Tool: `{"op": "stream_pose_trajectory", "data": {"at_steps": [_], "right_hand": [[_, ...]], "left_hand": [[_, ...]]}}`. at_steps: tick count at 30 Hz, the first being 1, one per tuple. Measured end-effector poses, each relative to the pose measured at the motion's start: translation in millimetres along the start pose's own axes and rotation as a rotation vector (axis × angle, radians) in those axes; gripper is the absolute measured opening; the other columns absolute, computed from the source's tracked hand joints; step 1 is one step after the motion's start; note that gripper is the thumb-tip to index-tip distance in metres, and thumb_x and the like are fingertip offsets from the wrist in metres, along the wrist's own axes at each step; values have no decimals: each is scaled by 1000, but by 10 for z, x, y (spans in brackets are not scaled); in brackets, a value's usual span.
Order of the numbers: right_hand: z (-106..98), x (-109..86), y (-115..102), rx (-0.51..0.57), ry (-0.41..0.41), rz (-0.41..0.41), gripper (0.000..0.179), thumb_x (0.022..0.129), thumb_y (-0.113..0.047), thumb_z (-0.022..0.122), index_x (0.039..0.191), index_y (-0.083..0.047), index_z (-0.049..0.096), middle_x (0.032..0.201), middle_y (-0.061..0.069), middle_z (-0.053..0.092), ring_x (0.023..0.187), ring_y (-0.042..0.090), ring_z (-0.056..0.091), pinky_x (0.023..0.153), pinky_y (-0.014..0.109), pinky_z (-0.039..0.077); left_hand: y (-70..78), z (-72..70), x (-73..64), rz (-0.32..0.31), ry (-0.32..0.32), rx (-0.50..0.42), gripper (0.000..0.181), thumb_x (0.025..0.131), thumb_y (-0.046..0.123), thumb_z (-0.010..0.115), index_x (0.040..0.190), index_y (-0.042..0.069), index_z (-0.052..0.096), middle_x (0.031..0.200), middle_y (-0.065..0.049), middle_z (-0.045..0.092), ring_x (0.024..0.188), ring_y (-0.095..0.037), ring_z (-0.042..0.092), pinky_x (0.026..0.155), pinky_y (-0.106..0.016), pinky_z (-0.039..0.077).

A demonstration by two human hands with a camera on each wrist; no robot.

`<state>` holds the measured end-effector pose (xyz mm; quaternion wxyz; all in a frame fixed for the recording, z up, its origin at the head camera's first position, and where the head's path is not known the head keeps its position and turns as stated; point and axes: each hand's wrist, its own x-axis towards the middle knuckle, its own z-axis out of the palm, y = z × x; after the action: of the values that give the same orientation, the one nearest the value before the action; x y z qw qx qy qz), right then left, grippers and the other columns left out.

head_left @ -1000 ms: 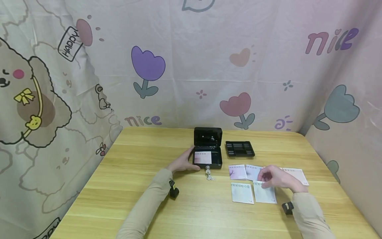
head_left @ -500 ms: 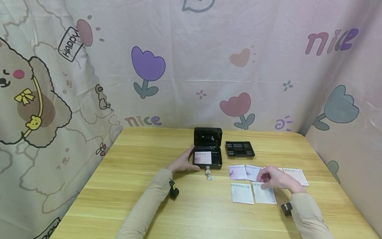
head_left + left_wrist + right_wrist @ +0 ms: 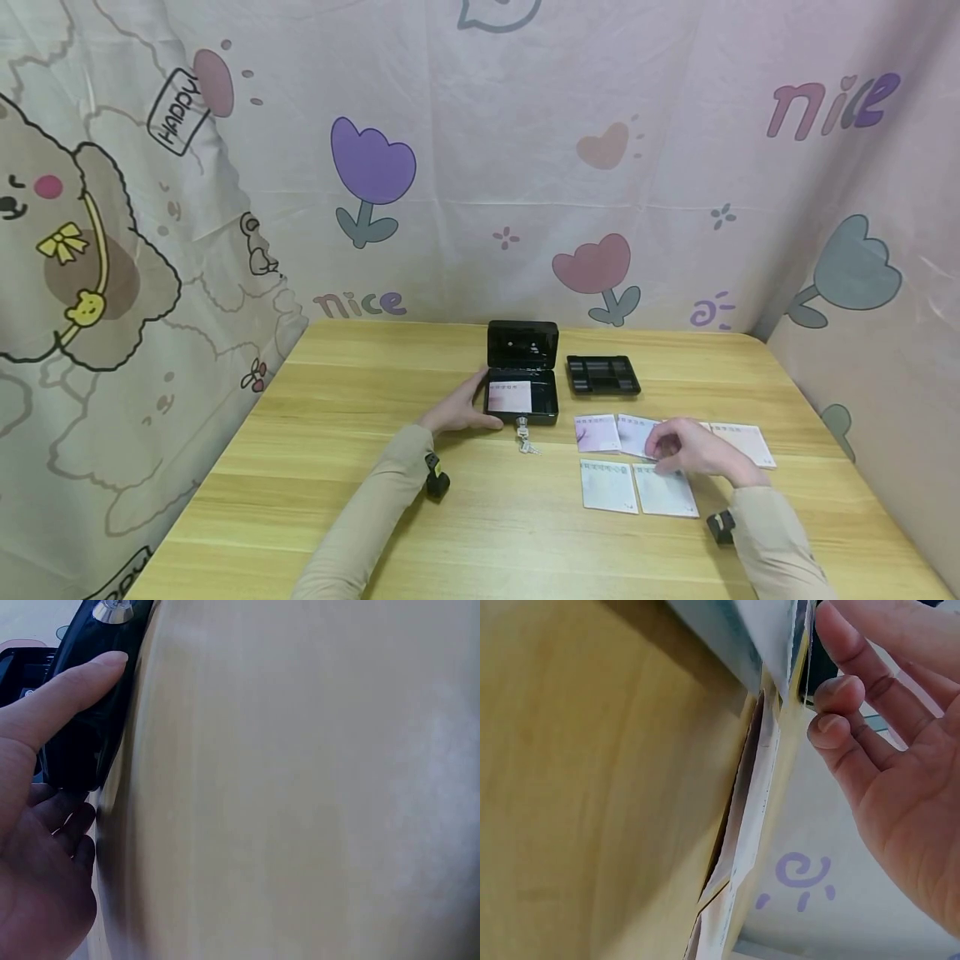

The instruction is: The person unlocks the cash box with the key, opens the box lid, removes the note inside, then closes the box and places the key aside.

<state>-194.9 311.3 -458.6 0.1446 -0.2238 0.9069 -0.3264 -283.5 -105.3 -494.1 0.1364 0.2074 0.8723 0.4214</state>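
Observation:
A black cash box (image 3: pixel 544 403) stands with its lid raised, a pink banknote-like paper (image 3: pixel 510 397) inside. Keys (image 3: pixel 524 437) hang from its front lock. My left hand (image 3: pixel 459 409) grips the box's left side; in the left wrist view its thumb (image 3: pixel 90 681) lies along the front face. My right hand (image 3: pixel 693 448) pinches the far edge of a pale green banknote-like paper (image 3: pixel 666 493). In the right wrist view this green paper (image 3: pixel 735 637) stands tilted beside the fingers. A second green paper (image 3: pixel 608 486) lies just left of it.
A black compartment tray (image 3: pixel 603 375) sits right of the box. Behind the green papers runs a row with a purple paper (image 3: pixel 597 433), a blue paper (image 3: pixel 634 433) and a pinkish paper (image 3: pixel 746 443) at the right end, partly covered by my right hand. A printed curtain (image 3: pixel 465 167) backs the table.
The green paper under my right hand has shifted slightly toward me and left, its far edge moving away from the row behind. My left hand has stayed on the cash box.

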Motion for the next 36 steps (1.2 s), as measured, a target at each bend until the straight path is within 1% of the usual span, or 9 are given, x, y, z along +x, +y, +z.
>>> {"op": "stream_pose_trajectory", "data": {"at_steps": [5, 9, 12, 16, 20, 25, 29, 33, 36], "right_hand": [[-10, 0, -37, 3, 23, -27, 16, 77, -2, 79, 89, -8, 71, 80, -2, 63, 71, 1, 50, 61, 19, 46], [-18, 8, -61, -22, 78, -98, 13, 80, -1, 77, 91, -7, 71, 78, -1, 62, 70, 1, 48, 60, 18, 44], [-26, 15, -87, -32, 126, -133, 16, 81, -2, 78, 95, -5, 72, 77, -2, 60, 70, 2, 47, 59, 19, 41], [-37, 27, -137, -35, 163, -139, 20, 81, -4, 78, 100, -5, 72, 81, -4, 60, 74, 1, 47, 62, 19, 41], [-45, 34, -202, -35, 174, -159, 22, 83, -7, 79, 104, -5, 72, 90, 2, 66, 79, 0, 49, 66, 21, 46], [-26, 57, -280, -34, 197, -213, 28, 82, -6, 79, 109, -2, 71, 99, 10, 72, 84, 2, 56, 75, 27, 56], [13, 105, -328, -47, 222, -255, 32, 82, -3, 79, 113, 0, 71, 99, 11, 73, 86, 8, 62, 80, 32, 60], [52, 167, -381, -60, 237, -287, 32, 83, -5, 79, 114, 0, 71, 101, 12, 73, 90, 20, 66, 84, 31, 60], [79, 212, -430, -66, 240, -311, 32, 85, -8, 78, 115, 0, 70, 105, 15, 74, 93, 25, 68, 87, 31, 60]], "left_hand": [[12, 0, -8, 1, -1, 0, 117, 77, 27, 88, 161, 3, 11, 169, -19, 12, 156, -38, 17, 129, -52, 17], [18, 1, -11, 10, 4, -8, 117, 77, 26, 88, 161, 1, 11, 169, -20, 14, 156, -39, 18, 129, -53, 18], [15, 4, -9, 19, 10, -12, 116, 77, 25, 89, 161, 0, 12, 168, -21, 15, 155, -40, 19, 128, -53, 19], [7, 8, -4, 23, 13, -4, 116, 77, 26, 88, 161, 0, 12, 168, -21, 15, 155, -39, 19, 129, -52, 19], [-2, 10, 6, 24, 14, 11, 115, 78, 27, 88, 161, 0, 12, 168, -21, 15, 155, -39, 19, 129, -52, 19], [-2, 8, 8, 22, 10, 5, 116, 78, 27, 88, 161, 0, 12, 169, -21, 13, 156, -39, 18, 129, -52, 19], [-1, 7, 4, 20, 7, -4, 116, 78, 26, 88, 161, 0, 11, 169, -21, 13, 156, -39, 18, 129, -53, 19], [-2, 6, 0, 17, 7, 10, 116, 78, 27, 88, 161, 0, 11, 169, -21, 14, 155, -40, 18, 128, -54, 20], [1, 5, -1, 7, 6, 24, 115, 78, 28, 87, 161, 1, 12, 169, -20, 14, 156, -39, 18, 128, -53, 20]]}}
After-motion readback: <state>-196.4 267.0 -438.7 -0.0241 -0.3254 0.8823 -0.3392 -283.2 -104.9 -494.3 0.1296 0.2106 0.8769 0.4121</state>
